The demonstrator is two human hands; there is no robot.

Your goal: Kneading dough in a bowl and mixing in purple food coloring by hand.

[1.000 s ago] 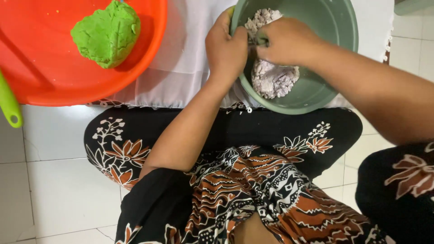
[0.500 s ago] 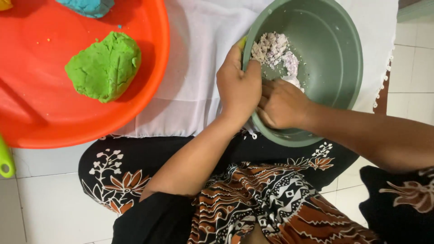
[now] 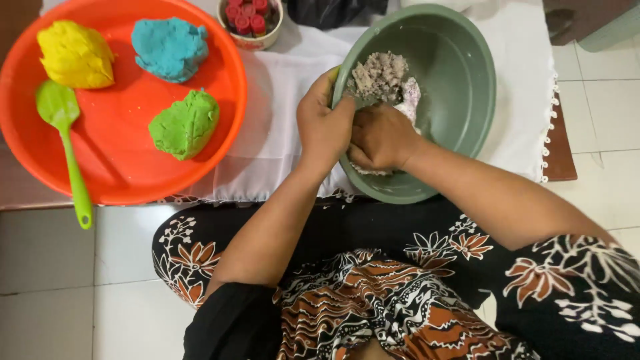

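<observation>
Your left hand [image 3: 325, 123] curls over the near rim of the green bowl [image 3: 460, 100], fingers bent and gripping it. Your right hand [image 3: 380, 137] sits inside the bowl, closed loosely around the pale grey dough [image 3: 380, 77] piled against the bowl's left wall. Beside the bowl, an orange tray [image 3: 120, 167] carries yellow [image 3: 73, 53], blue [image 3: 170, 48] and green dough lumps [image 3: 183, 125] and a green spatula [image 3: 63, 133].

Glossy plastic bowl [image 3: 460, 100] — crumbly matt dough [image 3: 380, 77] — white cloth [image 3: 280, 127].
</observation>
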